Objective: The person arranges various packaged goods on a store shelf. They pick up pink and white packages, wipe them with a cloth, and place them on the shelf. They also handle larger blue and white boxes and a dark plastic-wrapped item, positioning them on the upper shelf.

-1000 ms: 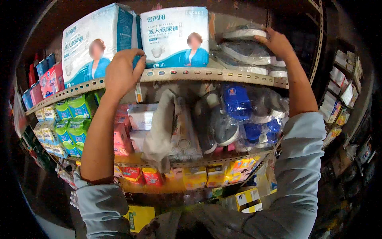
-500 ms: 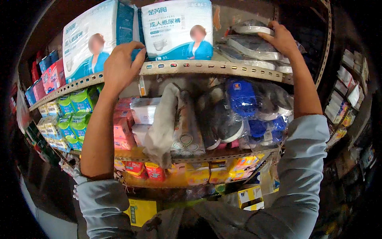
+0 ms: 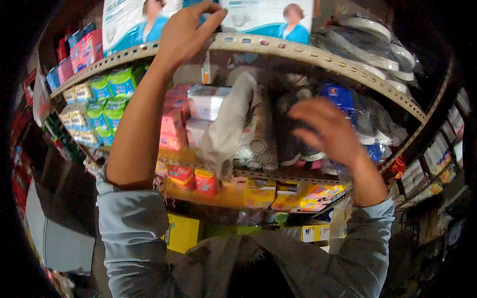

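Observation:
My left hand (image 3: 191, 35) is raised to the upper shelf's perforated metal edge (image 3: 278, 45), its thumb apart from its fingers. It rests by the gap between two white-and-blue packs of adult diapers, the left pack (image 3: 130, 22) and the right pack (image 3: 253, 20). Lower down, my right hand (image 3: 330, 131) is smeared by motion but shows spread fingers holding nothing. Behind it on the middle shelf are dark shoe-like items (image 3: 288, 111) in clear plastic and a blue bagged item (image 3: 339, 99). Whether the hand touches them I cannot tell.
More bagged items with white soles (image 3: 367, 49) are stacked at the upper right. A grey-white cloth (image 3: 226, 126) hangs over the middle shelf beside wrapped rolls (image 3: 256, 149). Green packs (image 3: 107, 114) and pink packs (image 3: 172, 121) stand left; yellow packs (image 3: 261, 192) sit below.
My right hand has left the bagged stack on the upper shelf and come down to the middle shelf. My left hand stays by the diaper packs. The view has shifted downward and left.

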Demonstrator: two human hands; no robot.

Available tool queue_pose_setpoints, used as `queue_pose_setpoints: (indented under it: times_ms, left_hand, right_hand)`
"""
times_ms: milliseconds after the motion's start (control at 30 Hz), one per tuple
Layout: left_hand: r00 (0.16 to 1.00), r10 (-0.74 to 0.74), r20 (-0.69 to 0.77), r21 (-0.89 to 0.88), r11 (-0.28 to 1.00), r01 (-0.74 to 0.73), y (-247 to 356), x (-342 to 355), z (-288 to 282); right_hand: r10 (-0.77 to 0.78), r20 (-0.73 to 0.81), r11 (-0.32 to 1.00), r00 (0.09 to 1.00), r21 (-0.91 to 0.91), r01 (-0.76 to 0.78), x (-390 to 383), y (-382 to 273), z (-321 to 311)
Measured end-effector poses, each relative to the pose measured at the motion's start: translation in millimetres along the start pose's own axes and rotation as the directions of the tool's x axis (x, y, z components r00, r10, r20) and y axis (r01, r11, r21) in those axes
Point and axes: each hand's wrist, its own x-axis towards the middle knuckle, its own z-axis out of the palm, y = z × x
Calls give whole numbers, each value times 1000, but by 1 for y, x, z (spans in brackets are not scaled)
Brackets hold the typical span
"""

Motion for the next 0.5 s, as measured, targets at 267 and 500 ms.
queue_pose_setpoints:
  times_ms: [267,500]
  left_hand:
    - [1000,-4,22,-174,985,8,15,2,-8]
    - [992,-98,74,-23,995,100,8,-1,-7]
  right_hand:
    - [123,458,962,880,162,-219,15,22,140]
    - [468,425,883,774,-205,-421,60,10,197]
